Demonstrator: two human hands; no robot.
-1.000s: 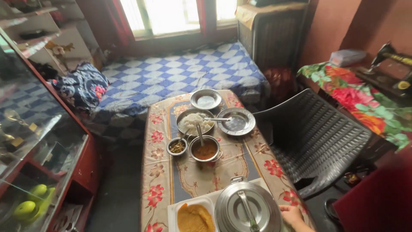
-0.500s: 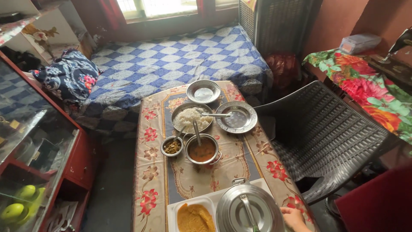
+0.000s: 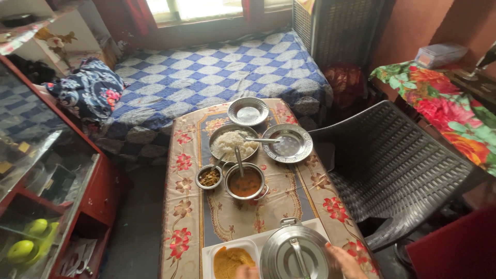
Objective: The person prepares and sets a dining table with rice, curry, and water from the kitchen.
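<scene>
The right hand (image 3: 345, 261) rests flat at the 3 o'clock edge of the lidded steel pot (image 3: 294, 256), fingers loosely extended against its rim and not closed around anything; the left hand (image 3: 251, 270) barely shows at the pot's 9 o'clock, its grip impossible to judge. The pot sits on a white tray (image 3: 227, 247) at the near end of the table, lid still on, while rice (image 3: 230, 142), curry (image 3: 245, 183) and empty steel plates (image 3: 287, 143) stand laid out toward 12 o'clock, so serving looks unstarted.

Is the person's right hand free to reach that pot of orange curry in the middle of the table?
Probably yes: the right hand rests on the steel lid, and only bare tablecloth lies between it and the curry pot.
</scene>
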